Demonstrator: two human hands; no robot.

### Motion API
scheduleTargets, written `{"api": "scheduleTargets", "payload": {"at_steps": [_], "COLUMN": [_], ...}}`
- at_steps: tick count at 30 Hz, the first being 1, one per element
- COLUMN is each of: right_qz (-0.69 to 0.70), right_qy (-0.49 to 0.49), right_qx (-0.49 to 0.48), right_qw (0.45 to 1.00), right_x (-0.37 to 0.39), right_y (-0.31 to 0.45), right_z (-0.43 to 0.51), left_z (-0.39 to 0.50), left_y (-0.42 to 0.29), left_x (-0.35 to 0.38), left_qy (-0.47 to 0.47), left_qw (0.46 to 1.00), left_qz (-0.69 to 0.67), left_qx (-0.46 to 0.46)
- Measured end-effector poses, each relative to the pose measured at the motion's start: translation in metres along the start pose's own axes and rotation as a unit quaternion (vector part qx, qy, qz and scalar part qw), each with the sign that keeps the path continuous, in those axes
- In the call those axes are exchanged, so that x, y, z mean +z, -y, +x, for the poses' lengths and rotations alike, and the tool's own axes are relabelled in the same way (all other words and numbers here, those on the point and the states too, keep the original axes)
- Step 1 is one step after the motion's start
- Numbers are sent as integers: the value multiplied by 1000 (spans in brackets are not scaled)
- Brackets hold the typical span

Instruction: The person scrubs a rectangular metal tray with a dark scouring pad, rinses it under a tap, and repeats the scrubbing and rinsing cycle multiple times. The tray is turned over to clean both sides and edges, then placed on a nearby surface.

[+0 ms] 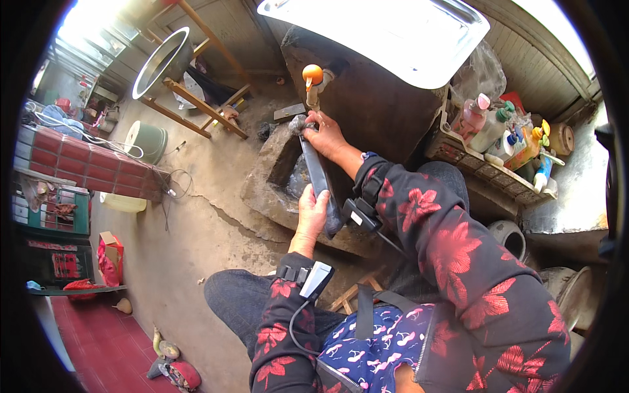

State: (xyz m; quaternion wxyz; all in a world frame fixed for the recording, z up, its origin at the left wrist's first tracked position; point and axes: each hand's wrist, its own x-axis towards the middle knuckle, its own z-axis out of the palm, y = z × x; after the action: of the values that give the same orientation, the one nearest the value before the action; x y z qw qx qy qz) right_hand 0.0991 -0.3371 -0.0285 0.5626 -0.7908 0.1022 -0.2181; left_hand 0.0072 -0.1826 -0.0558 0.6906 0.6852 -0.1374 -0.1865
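A long, flat dark object (316, 169), too unclear to name, slants over a rough stone basin (260, 182). My left hand (312, 211) grips its lower part, with the thumb along the edge. At its upper end my right hand (327, 137) holds a grey, crumpled scrubber or cloth (297, 125) against it. Just above that hand is a tap (312, 98) with an orange ball-shaped knob (312, 73). Some water shows about the spout and the fingers. Inside the basin lies something shiny and wet, partly hidden by the dark object.
A plastic crate (471, 162) of bottles stands at the right, near a large shiny metal tray (393, 34). Upper left, a metal basin (162, 61) rests on a wooden stand (196, 105). A green bucket (147, 142) stands by a red-tiled ledge (98, 162). Pots (508, 238) sit low at right.
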Motion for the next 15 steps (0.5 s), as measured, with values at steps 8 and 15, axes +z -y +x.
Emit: {"api": "scheduleTargets", "payload": {"at_steps": [8, 15], "right_qz": [-26, 89], "right_qy": [60, 105], "right_qx": [-2, 87], "right_qw": [998, 987], "right_x": [1, -14], "right_y": [-6, 40], "right_z": [11, -26], "left_z": [-32, 51], "left_y": [-23, -52], "left_x": [7, 4], "left_qy": [22, -54], "left_qw": [997, 994], "left_qz": [-58, -29], "left_qx": [-48, 93]}}
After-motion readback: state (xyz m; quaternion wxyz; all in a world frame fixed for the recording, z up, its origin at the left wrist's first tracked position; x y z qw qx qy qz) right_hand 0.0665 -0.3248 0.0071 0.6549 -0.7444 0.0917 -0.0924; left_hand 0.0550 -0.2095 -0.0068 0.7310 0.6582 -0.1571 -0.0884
